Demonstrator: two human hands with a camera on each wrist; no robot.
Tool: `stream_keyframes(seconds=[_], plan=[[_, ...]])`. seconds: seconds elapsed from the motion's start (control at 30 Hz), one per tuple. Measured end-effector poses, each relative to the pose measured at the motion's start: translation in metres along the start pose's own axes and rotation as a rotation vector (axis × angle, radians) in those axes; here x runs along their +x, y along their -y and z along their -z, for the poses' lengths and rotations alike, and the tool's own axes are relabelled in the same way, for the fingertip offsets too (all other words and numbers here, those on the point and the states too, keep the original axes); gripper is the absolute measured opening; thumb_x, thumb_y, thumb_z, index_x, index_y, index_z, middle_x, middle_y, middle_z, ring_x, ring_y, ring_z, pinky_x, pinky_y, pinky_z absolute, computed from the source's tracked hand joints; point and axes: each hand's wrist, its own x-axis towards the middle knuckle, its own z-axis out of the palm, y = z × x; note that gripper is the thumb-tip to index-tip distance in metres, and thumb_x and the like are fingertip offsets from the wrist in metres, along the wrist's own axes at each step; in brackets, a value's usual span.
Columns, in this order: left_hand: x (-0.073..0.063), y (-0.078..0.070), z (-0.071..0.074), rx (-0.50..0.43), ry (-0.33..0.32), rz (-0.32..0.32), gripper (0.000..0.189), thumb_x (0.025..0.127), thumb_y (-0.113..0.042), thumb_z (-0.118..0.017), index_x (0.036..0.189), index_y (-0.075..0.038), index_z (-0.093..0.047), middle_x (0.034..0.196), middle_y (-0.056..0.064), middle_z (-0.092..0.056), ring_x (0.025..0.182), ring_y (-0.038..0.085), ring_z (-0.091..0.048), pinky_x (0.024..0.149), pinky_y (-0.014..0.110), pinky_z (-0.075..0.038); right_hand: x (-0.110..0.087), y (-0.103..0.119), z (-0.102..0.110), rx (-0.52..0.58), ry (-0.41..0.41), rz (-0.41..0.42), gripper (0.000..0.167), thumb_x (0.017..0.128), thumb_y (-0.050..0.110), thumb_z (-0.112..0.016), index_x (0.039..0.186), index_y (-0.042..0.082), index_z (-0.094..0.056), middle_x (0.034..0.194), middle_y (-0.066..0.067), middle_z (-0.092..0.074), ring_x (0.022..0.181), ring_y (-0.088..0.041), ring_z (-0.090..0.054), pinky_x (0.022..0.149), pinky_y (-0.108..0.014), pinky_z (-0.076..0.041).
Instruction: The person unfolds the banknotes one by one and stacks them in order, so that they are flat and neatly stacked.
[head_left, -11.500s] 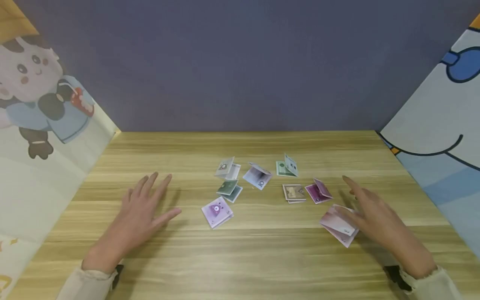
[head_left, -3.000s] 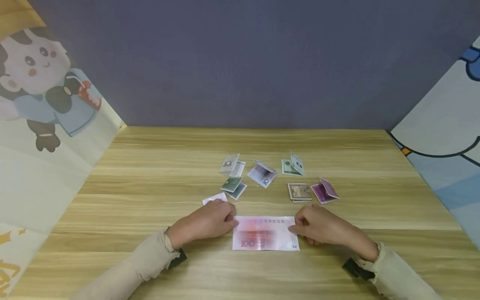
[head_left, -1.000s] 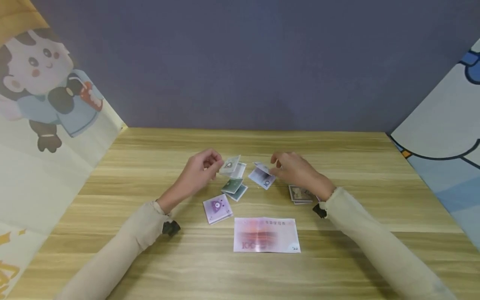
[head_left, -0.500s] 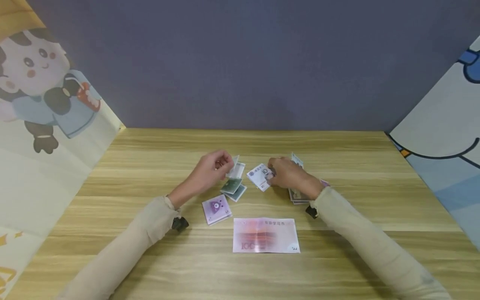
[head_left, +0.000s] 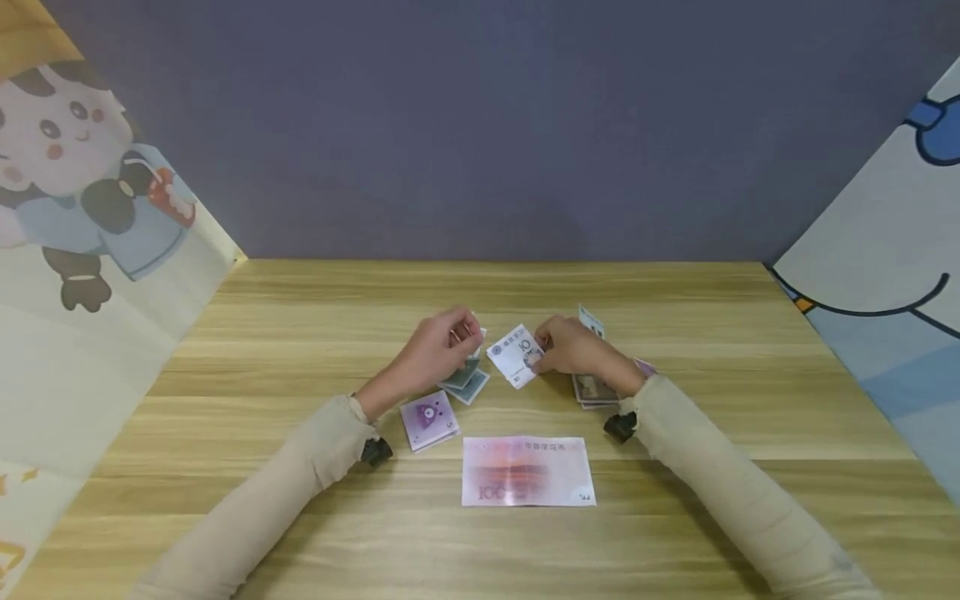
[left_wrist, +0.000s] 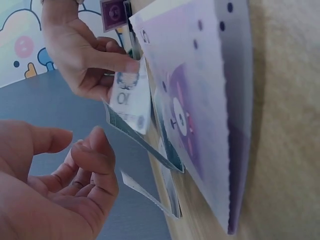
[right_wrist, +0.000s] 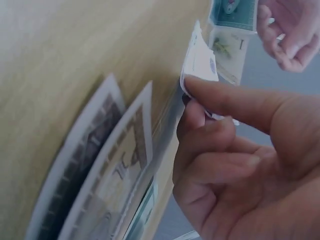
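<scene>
My right hand point(head_left: 573, 346) pinches the edge of a white-and-blue folded 10 banknote point(head_left: 513, 357) between thumb and fingers. In the right wrist view the thumb lies over the folded banknote point(right_wrist: 197, 65). My left hand point(head_left: 442, 346) hovers over the folded banknotes left of it, its fingers loosely bent. Nothing is between that hand's thumb and fingers in the left wrist view. Under it sit a folded green banknote point(head_left: 467, 385) and a pale folded banknote point(left_wrist: 150, 195), mostly hidden in the head view. Nearest me, a pink 100 banknote point(head_left: 528, 472) lies unfolded and flat.
A folded purple banknote point(head_left: 430, 421) lies at the left. By my right hand are a folded brown banknote point(head_left: 592, 390), a green one point(head_left: 591, 321) and a partly hidden magenta one point(head_left: 645, 367). A dark partition point(head_left: 495, 133) closes the wooden table's far side.
The pink banknote, folded at the right earlier, now lies spread at the front centre. My right hand has taken hold of the 10 banknote, whose other face now shows. My left hand has drifted right.
</scene>
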Motion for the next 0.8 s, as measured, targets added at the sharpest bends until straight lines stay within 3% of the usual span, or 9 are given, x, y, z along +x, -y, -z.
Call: stream_keyframes(seconds=[0.13, 0.37, 0.6, 0.8], plan=[[0.001, 0.002, -0.001, 0.002, 0.005, 0.012, 0.008, 0.099, -0.010, -0.061, 0.103, -0.003, -0.061, 0.094, 0.017, -0.065, 0.070, 0.021, -0.062, 0.059, 0.031, -0.057, -0.003, 0.000, 0.001, 0.117, -0.011, -0.009, 0.016, 0.086, 0.012, -0.077, 0.080, 0.006, -0.064, 0.062, -0.004, -0.056, 0.050, -0.016, -0.049, 0.047, -0.025, -0.039], [0.002, -0.003, -0.001, -0.022, -0.024, -0.003, 0.024, 0.100, -0.011, -0.059, 0.120, 0.003, -0.059, 0.097, 0.018, -0.065, 0.068, 0.021, -0.063, 0.058, 0.032, -0.057, -0.014, 0.009, 0.002, 0.350, -0.173, -0.013, 0.016, 0.087, 0.013, -0.076, 0.095, 0.001, -0.070, 0.076, -0.011, -0.064, 0.058, -0.034, -0.061, 0.052, -0.036, -0.052], [0.003, -0.004, -0.003, -0.045, -0.049, -0.039, 0.027, 0.102, -0.020, -0.057, 0.122, -0.001, -0.058, 0.092, 0.015, -0.062, 0.061, 0.021, -0.061, 0.055, 0.031, -0.054, -0.027, 0.021, 0.004, 0.510, -0.228, -0.049, 0.021, 0.088, 0.014, -0.076, 0.101, 0.000, -0.067, 0.081, -0.009, -0.065, 0.065, -0.019, -0.060, 0.065, -0.038, -0.057], [0.002, -0.005, -0.005, -0.127, -0.076, -0.055, 0.022, 0.101, -0.023, -0.060, 0.106, -0.002, -0.066, 0.085, 0.023, -0.063, 0.058, 0.024, -0.056, 0.048, 0.024, -0.045, -0.033, 0.027, 0.003, 0.592, -0.211, -0.018, 0.020, 0.087, 0.011, -0.076, 0.100, -0.002, -0.067, 0.079, -0.008, -0.065, 0.063, -0.015, -0.060, 0.063, -0.032, -0.057]])
